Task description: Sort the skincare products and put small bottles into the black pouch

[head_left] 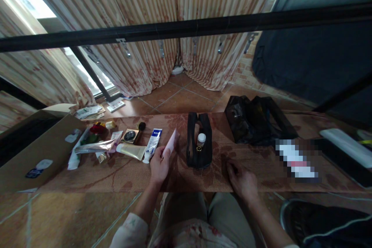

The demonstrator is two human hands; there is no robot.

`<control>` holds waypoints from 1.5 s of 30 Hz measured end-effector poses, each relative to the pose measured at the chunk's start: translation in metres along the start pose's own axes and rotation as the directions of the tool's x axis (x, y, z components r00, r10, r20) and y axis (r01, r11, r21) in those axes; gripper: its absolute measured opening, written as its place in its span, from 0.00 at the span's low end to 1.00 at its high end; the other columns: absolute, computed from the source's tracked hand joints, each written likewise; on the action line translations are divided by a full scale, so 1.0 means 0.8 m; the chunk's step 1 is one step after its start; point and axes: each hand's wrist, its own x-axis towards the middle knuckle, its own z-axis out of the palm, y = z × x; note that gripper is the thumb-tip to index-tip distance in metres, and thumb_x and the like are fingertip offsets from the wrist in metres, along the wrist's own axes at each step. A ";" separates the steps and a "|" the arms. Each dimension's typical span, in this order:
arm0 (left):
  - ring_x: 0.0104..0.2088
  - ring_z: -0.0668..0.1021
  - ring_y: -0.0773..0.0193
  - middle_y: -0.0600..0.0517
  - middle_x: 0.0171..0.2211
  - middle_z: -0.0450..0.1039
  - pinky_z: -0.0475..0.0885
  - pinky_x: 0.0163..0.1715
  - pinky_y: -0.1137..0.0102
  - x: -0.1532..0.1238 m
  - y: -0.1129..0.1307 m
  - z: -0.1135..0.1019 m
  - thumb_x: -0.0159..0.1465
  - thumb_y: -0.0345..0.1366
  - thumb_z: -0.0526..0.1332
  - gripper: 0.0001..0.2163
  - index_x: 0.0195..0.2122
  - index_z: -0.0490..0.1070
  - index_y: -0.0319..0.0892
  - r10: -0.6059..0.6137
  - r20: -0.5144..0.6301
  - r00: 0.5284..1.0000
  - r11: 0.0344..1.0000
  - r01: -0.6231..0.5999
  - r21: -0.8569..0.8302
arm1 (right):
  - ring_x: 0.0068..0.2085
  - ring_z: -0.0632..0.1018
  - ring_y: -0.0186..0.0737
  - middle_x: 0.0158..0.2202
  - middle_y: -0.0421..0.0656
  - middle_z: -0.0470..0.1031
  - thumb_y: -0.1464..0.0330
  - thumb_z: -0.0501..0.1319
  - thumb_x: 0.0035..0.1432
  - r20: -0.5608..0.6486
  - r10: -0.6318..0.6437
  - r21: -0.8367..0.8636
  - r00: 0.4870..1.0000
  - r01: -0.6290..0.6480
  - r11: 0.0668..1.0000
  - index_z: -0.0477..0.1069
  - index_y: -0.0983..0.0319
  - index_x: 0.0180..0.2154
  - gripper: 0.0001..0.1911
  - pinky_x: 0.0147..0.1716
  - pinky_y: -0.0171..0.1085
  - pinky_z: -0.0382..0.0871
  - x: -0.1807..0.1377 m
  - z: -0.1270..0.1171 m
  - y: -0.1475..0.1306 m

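Note:
My left hand (159, 164) is closed on a flat pale pink item (171, 143), raised at a slant; its kind does not show. Just left of that hand lies a white-and-blue tube (153, 142), with a cream-coloured tube (131, 150) farther left. A black zip pouch (191, 155) stands unzipped between my hands. Inside it are a small white-capped bottle (201, 139) and something with a gold end. Resting on the cloth right of the pouch, my right hand (242, 180) has its fingers curled in, and nothing shows in them.
A cardboard box (31, 159) stands at the left end. Beside it are several tubes, a pink metallic tube (95, 146) and a gold compact (130, 136). At right lie a crumpled black plastic bag (247, 120) and a pixelated item (296, 161). A dark rail (174, 29) crosses beyond.

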 end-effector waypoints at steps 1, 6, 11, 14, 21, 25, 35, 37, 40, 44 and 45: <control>0.34 0.75 0.60 0.51 0.32 0.74 0.68 0.33 0.68 0.000 0.000 0.000 0.63 0.46 0.53 0.15 0.39 0.71 0.42 -0.006 0.003 1.000 1.000 0.006 -0.006 | 0.31 0.78 0.39 0.34 0.45 0.79 0.59 0.51 0.61 -0.003 0.001 -0.002 1.000 -0.001 1.000 0.74 0.58 0.42 0.17 0.29 0.34 0.62 0.000 0.000 0.000; 0.32 0.75 0.59 0.50 0.30 0.73 0.69 0.30 0.69 0.000 0.001 0.000 0.62 0.48 0.54 0.16 0.39 0.72 0.41 -0.041 0.004 0.999 0.999 0.041 -0.026 | 0.31 0.78 0.39 0.35 0.45 0.79 0.59 0.51 0.61 0.001 0.008 -0.008 1.000 -0.008 1.000 0.74 0.58 0.42 0.17 0.29 0.33 0.62 0.000 0.000 0.000; 0.32 0.75 0.59 0.50 0.31 0.73 0.69 0.30 0.69 0.000 0.002 -0.001 0.62 0.48 0.54 0.16 0.39 0.72 0.41 -0.038 0.003 0.999 0.999 0.038 -0.029 | 0.32 0.78 0.40 0.35 0.44 0.79 0.59 0.51 0.61 0.011 0.030 -0.017 0.999 -0.030 0.999 0.73 0.58 0.43 0.17 0.30 0.34 0.62 -0.001 0.000 0.000; 0.32 0.75 0.59 0.50 0.30 0.73 0.69 0.29 0.69 0.000 0.002 -0.001 0.62 0.48 0.54 0.16 0.39 0.72 0.41 -0.043 0.010 0.999 0.998 0.043 -0.034 | 0.32 0.78 0.40 0.35 0.44 0.79 0.58 0.50 0.62 0.022 0.025 -0.002 0.999 -0.025 1.000 0.73 0.58 0.43 0.18 0.30 0.34 0.62 -0.001 0.000 0.000; 0.33 0.75 0.60 0.50 0.32 0.73 0.70 0.32 0.68 0.000 -0.002 -0.001 0.61 0.46 0.56 0.14 0.39 0.72 0.41 -0.029 -0.011 1.000 0.996 0.028 -0.090 | 0.32 0.78 0.40 0.34 0.44 0.79 0.58 0.51 0.61 0.021 0.037 0.002 0.999 -0.037 0.999 0.74 0.57 0.43 0.17 0.29 0.34 0.61 -0.001 0.000 0.000; 0.37 0.74 0.60 0.50 0.36 0.73 0.70 0.37 0.68 0.000 -0.007 -0.001 0.59 0.45 0.59 0.14 0.40 0.71 0.40 -0.023 -0.073 0.997 0.980 0.008 -0.201 | 0.31 0.78 0.40 0.32 0.44 0.79 0.58 0.51 0.61 0.036 0.058 -0.013 0.998 -0.057 0.998 0.73 0.57 0.44 0.17 0.29 0.34 0.62 -0.001 0.002 0.002; 0.37 0.75 0.62 0.51 0.36 0.72 0.70 0.39 0.69 -0.002 -0.007 -0.002 0.55 0.38 0.63 0.14 0.42 0.69 0.41 -0.085 -0.185 0.979 0.891 -0.008 -0.454 | 0.33 0.78 0.40 0.37 0.43 0.79 0.58 0.52 0.61 0.022 0.050 -0.018 0.999 -0.049 0.999 0.74 0.57 0.43 0.17 0.30 0.34 0.63 -0.001 -0.001 -0.001; 0.36 0.75 0.63 0.52 0.36 0.72 0.69 0.39 0.70 -0.002 -0.011 -0.003 0.56 0.37 0.62 0.13 0.42 0.70 0.41 -0.072 -0.188 0.980 0.898 -0.018 -0.439 | 0.31 0.78 0.39 0.36 0.44 0.79 0.58 0.52 0.60 0.024 0.061 -0.030 0.998 -0.061 0.998 0.74 0.57 0.42 0.17 0.29 0.33 0.63 -0.001 -0.001 -0.001; 0.37 0.74 0.63 0.52 0.36 0.72 0.69 0.38 0.70 -0.003 -0.018 -0.002 0.57 0.36 0.59 0.12 0.43 0.70 0.42 -0.071 -0.180 0.981 0.902 -0.014 -0.432 | 0.30 0.77 0.39 0.34 0.44 0.79 0.58 0.52 0.61 0.035 0.062 -0.058 0.997 -0.060 0.997 0.75 0.57 0.42 0.17 0.28 0.33 0.62 -0.001 -0.001 0.000; 0.38 0.74 0.62 0.51 0.37 0.71 0.69 0.37 0.70 -0.004 -0.022 -0.002 0.58 0.35 0.58 0.12 0.43 0.69 0.42 -0.075 -0.165 0.983 0.899 -0.005 -0.438 | 0.29 0.77 0.39 0.30 0.45 0.78 0.57 0.52 0.61 0.036 0.064 -0.088 0.997 -0.061 0.994 0.75 0.58 0.43 0.19 0.26 0.33 0.60 -0.002 0.000 0.003; 0.37 0.73 0.62 0.51 0.37 0.71 0.69 0.37 0.70 -0.004 -0.021 -0.002 0.57 0.35 0.58 0.12 0.43 0.69 0.42 -0.078 -0.164 0.983 0.899 -0.002 -0.439 | 0.28 0.77 0.39 0.30 0.45 0.78 0.57 0.52 0.61 0.031 0.064 -0.089 0.998 -0.061 0.994 0.75 0.59 0.43 0.19 0.26 0.32 0.60 -0.002 0.000 0.003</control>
